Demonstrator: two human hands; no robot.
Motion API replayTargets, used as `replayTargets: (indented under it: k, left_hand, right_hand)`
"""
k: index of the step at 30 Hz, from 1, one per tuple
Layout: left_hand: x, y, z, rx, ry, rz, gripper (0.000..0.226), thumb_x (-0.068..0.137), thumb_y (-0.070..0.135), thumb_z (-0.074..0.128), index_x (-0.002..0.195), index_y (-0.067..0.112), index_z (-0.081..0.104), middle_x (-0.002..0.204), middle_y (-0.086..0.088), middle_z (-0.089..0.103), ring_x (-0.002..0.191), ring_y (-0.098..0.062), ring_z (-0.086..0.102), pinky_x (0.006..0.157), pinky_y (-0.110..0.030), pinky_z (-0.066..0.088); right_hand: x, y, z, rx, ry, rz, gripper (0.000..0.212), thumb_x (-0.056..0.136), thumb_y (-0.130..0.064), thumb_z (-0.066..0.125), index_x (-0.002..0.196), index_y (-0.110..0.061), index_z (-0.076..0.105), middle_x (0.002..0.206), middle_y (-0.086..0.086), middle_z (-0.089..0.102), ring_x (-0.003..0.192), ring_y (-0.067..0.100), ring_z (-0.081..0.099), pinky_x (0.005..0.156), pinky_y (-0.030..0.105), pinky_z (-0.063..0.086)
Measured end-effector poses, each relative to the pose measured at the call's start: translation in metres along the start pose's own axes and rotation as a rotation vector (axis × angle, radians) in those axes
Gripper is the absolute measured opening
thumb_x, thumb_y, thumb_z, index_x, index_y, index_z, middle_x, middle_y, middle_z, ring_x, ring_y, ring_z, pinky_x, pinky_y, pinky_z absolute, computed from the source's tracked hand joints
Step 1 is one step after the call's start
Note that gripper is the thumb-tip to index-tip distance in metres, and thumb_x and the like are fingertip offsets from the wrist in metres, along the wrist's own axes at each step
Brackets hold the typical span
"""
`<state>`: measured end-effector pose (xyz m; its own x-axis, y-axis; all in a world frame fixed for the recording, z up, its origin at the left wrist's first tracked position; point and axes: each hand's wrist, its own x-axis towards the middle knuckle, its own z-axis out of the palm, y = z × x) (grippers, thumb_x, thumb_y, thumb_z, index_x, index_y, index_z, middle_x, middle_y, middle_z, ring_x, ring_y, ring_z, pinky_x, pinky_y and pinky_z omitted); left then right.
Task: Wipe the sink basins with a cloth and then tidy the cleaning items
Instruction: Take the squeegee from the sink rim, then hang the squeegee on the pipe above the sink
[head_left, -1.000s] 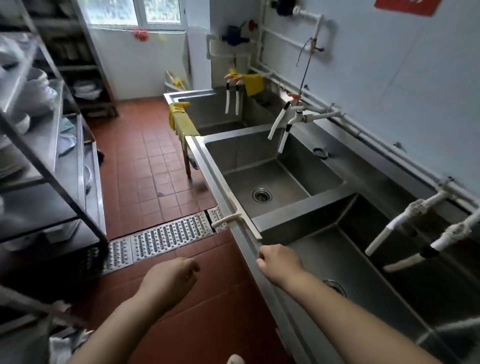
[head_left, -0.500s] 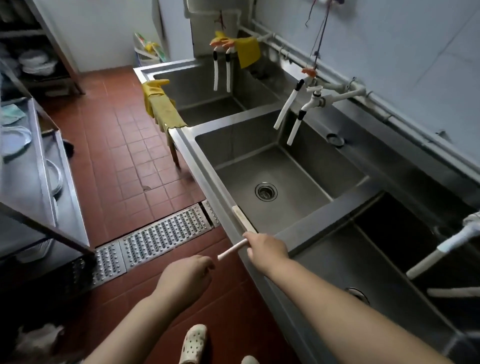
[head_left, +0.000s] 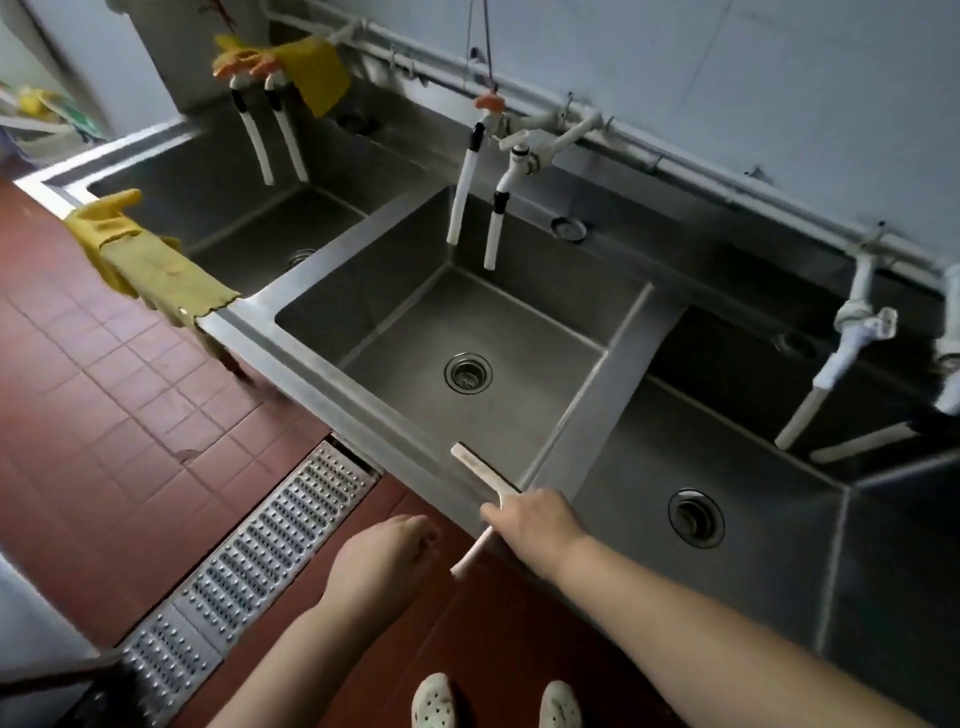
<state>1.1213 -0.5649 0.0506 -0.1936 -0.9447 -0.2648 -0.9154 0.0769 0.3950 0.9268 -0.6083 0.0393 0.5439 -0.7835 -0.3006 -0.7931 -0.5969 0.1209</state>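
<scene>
A steel sink unit (head_left: 332, 379) with three basins runs along the wall. On its front rim lies a white squeegee (head_left: 480, 470), blade along the edge of the middle basin, handle sticking out over the floor. My right hand (head_left: 535, 522) is shut on it where handle meets blade. My left hand (head_left: 387, 558) hangs loosely curled over the red floor, holding nothing. A yellow cloth with a yellow glove (head_left: 145, 260) is draped over the rim to the left. Another yellow cloth (head_left: 317, 78) hangs on the pipes at the back.
White taps with hoses (head_left: 478, 192) hang over the middle basin, more (head_left: 841, 374) over the right one. A perforated metal floor drain grate (head_left: 260, 551) runs across the red tiles. My feet in white clogs (head_left: 498, 701) stand close to the sink front.
I have stepped closer and looked down at the sink. My right hand moved from the rim onto the squeegee and closed on it. My left hand stayed low beside it.
</scene>
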Motion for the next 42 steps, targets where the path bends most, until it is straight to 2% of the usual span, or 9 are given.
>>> replayTargets:
  k: [4, 8, 14, 18, 21, 29, 33, 37, 42]
  left_hand:
    - [0.020, 0.031, 0.000, -0.020, -0.002, 0.114, 0.023, 0.091, 0.046, 0.048, 0.104, 0.034, 0.062, 0.102, 0.016, 0.063, 0.087, -0.004, 0.059, 0.069, -0.021, 0.047]
    - [0.035, 0.085, 0.003, -0.009, -0.038, 0.270, 0.024, 0.093, 0.044, 0.049, 0.110, 0.034, 0.063, 0.106, 0.014, 0.062, 0.093, -0.006, 0.059, 0.070, -0.020, 0.042]
    - [0.031, 0.202, 0.030, 0.075, -0.140, 0.504, 0.021, 0.095, 0.045, 0.044, 0.100, 0.034, 0.061, 0.086, 0.016, 0.054, 0.070, 0.001, 0.052, 0.052, -0.012, 0.035]
    - [0.002, 0.301, 0.060, 0.053, -0.160, 0.625, 0.022, 0.094, 0.047, 0.046, 0.106, 0.036, 0.060, 0.097, 0.015, 0.062, 0.077, -0.002, 0.060, 0.069, -0.024, 0.053]
    - [-0.031, 0.377, 0.089, 0.039, -0.154, 0.716, 0.023, 0.093, 0.048, 0.045, 0.109, 0.037, 0.059, 0.094, 0.016, 0.061, 0.078, -0.001, 0.060, 0.069, -0.023, 0.053]
    - [-0.114, 0.537, 0.178, 0.036, -0.250, 0.898, 0.027, 0.095, 0.043, 0.046, 0.119, 0.036, 0.055, 0.108, 0.017, 0.059, 0.086, 0.004, 0.056, 0.075, -0.016, 0.048]
    - [-0.128, 0.575, 0.202, 0.076, -0.249, 0.890, 0.025, 0.094, 0.042, 0.046, 0.116, 0.038, 0.057, 0.105, 0.021, 0.059, 0.083, 0.006, 0.052, 0.068, -0.010, 0.040]
    - [-0.111, 0.597, 0.213, 0.115, -0.257, 0.853, 0.023, 0.094, 0.041, 0.046, 0.114, 0.038, 0.058, 0.103, 0.020, 0.059, 0.085, 0.004, 0.054, 0.074, -0.015, 0.047]
    - [-0.069, 0.630, 0.220, 0.119, -0.251, 0.833, 0.023, 0.095, 0.038, 0.048, 0.115, 0.037, 0.057, 0.108, 0.018, 0.060, 0.088, 0.004, 0.054, 0.078, -0.014, 0.045]
  right_hand:
    - [-0.031, 0.014, -0.009, -0.020, 0.089, 0.087, 0.034, 0.040, -0.036, 0.089, 0.054, -0.026, 0.060, 0.041, -0.008, 0.052, 0.033, 0.007, 0.052, 0.034, 0.015, 0.030]
    - [-0.086, 0.037, -0.008, 0.049, 0.175, 0.234, 0.029, 0.047, -0.037, 0.089, 0.062, -0.030, 0.065, 0.043, -0.009, 0.051, 0.034, 0.009, 0.050, 0.034, 0.015, 0.031]
    - [-0.209, 0.080, 0.010, 0.200, 0.227, 0.570, 0.021, 0.067, -0.025, 0.080, 0.064, -0.024, 0.059, 0.052, -0.006, 0.055, 0.043, 0.012, 0.054, 0.043, 0.017, 0.027]
    - [-0.313, 0.102, 0.035, 0.292, 0.199, 0.797, 0.012, 0.075, -0.027, 0.074, 0.073, -0.022, 0.063, 0.064, -0.002, 0.062, 0.056, 0.016, 0.061, 0.048, 0.019, 0.033]
    - [-0.407, 0.117, 0.061, 0.451, 0.221, 0.941, 0.010, 0.092, -0.026, 0.051, 0.090, -0.019, 0.058, 0.086, 0.004, 0.064, 0.079, 0.022, 0.062, 0.060, 0.025, 0.032]
    - [-0.636, 0.158, 0.113, 0.468, 0.376, 1.396, 0.019, 0.090, -0.038, 0.054, 0.084, -0.020, 0.058, 0.079, 0.001, 0.066, 0.069, 0.018, 0.061, 0.053, 0.025, 0.031]
    - [-0.682, 0.191, 0.131, 0.538, 0.449, 1.514, 0.021, 0.087, -0.039, 0.060, 0.074, -0.025, 0.050, 0.064, -0.008, 0.054, 0.055, 0.010, 0.044, 0.043, 0.019, 0.020]
    - [-0.687, 0.227, 0.148, 0.671, 0.544, 1.554, 0.015, 0.085, -0.036, 0.064, 0.083, -0.021, 0.061, 0.064, -0.011, 0.052, 0.056, 0.009, 0.047, 0.044, 0.016, 0.023]
    - [-0.680, 0.278, 0.158, 0.772, 0.613, 1.553, 0.026, 0.083, -0.032, 0.067, 0.068, -0.028, 0.046, 0.056, -0.014, 0.048, 0.049, 0.000, 0.044, 0.043, 0.013, 0.021]
